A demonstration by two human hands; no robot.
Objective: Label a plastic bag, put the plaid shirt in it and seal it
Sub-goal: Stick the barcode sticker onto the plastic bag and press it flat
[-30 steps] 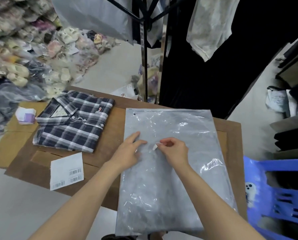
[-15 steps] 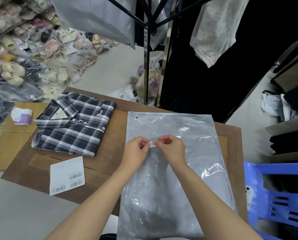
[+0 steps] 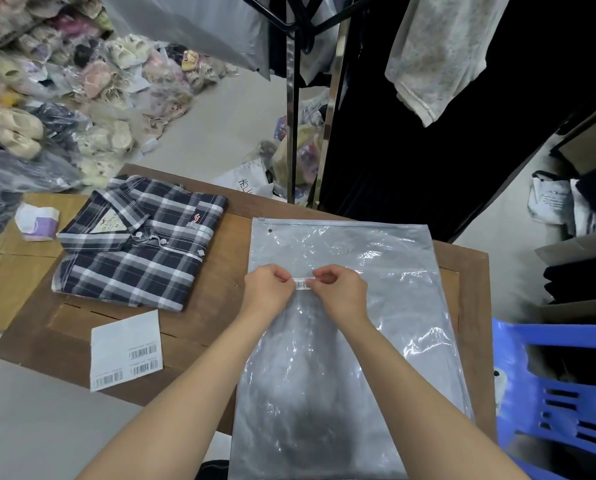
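Head view: a barcode sticker [image 3: 302, 283] is pinched at its ends by the left hand [image 3: 268, 288] and right hand [image 3: 341, 292] over the plastic bag [image 3: 386, 271] at frame centre, apparently not yet stuck. The plaid shirt [image 3: 140, 244] lies folded at centre left, unbagged; bagging and sealing remain.

Table layout: shirt to the left, bag to the right

On the table [image 3: 469, 271] the folded shirt [image 3: 140, 251] lies far left and the plastic bag [image 3: 345, 341] lies right of it, apart. The label sheet [image 3: 125, 349] lies near of the shirt. Both hands [image 3: 268, 289] [image 3: 341, 292] hold a small sticker [image 3: 302, 283] between them over the bag. A chair [image 3: 559, 396] stands right of the table.
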